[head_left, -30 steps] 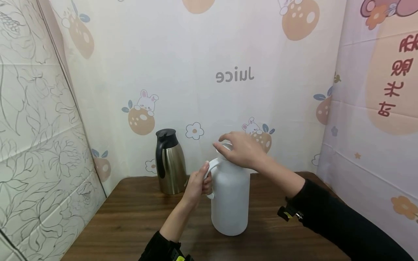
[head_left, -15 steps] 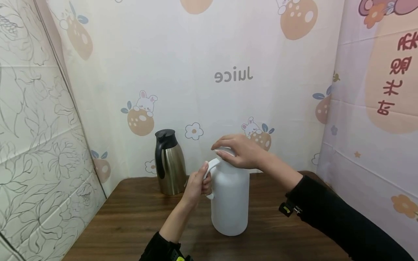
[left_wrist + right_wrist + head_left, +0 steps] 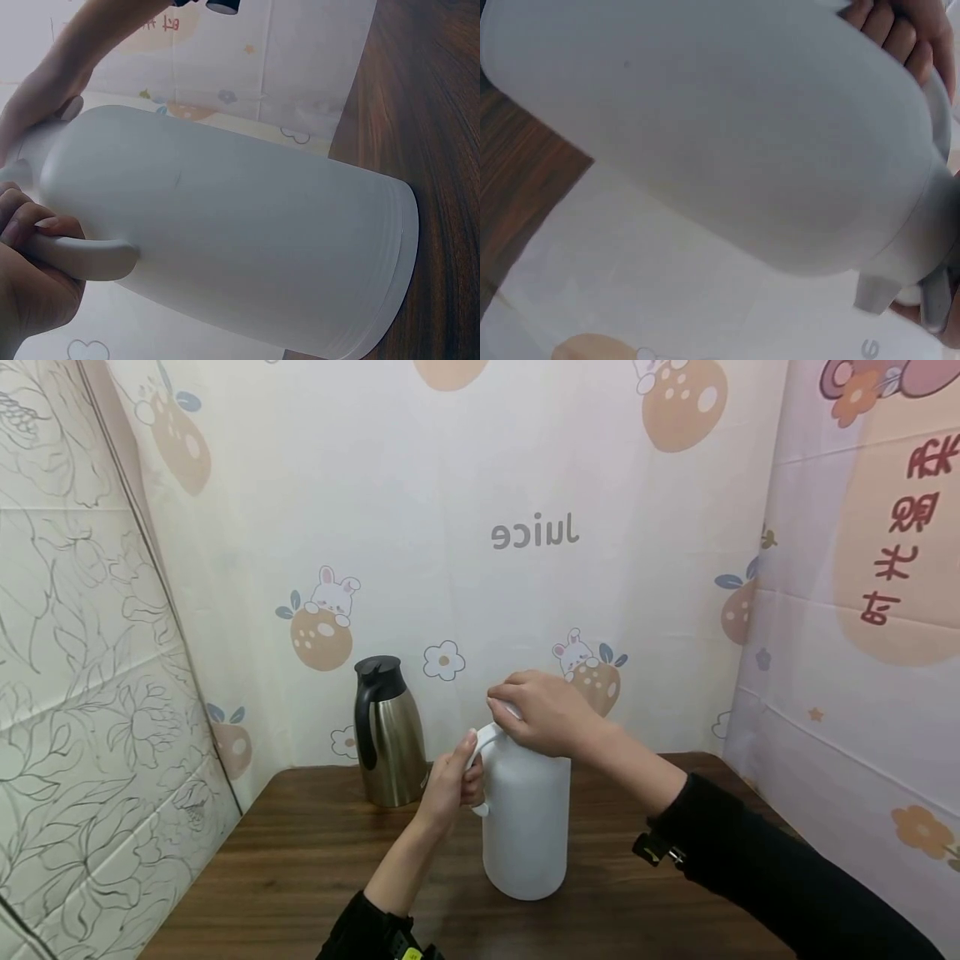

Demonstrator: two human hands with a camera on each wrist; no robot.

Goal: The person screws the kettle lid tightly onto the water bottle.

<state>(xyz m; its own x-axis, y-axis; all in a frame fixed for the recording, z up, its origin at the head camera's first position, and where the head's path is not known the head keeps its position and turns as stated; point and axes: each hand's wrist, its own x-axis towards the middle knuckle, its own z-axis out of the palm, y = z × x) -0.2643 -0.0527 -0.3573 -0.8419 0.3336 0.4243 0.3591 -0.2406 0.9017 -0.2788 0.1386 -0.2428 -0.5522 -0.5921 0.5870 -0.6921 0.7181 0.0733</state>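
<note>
A white vacuum jug (image 3: 525, 831) stands upright on the wooden table. My left hand (image 3: 450, 783) grips its curved handle (image 3: 90, 259), fingers wrapped through the loop and thumb up along it. Over the jug's top, my right hand (image 3: 551, 714) holds the white lid (image 3: 513, 709), with fingers and thumb bent around it; most of the lid is hidden beneath the hand. The jug's short spout (image 3: 877, 291) sticks out below the neck in the right wrist view.
A steel vacuum jug (image 3: 397, 747) with a black top and handle stands to the left, near the table's back edge. Printed cloth (image 3: 442, 568) hangs behind the brown table (image 3: 300, 877) and along both sides.
My right hand has come down onto the jug's top, its raised fingers closing around the lid. The left hand keeps its grip on the handle, and the jug stays in place.
</note>
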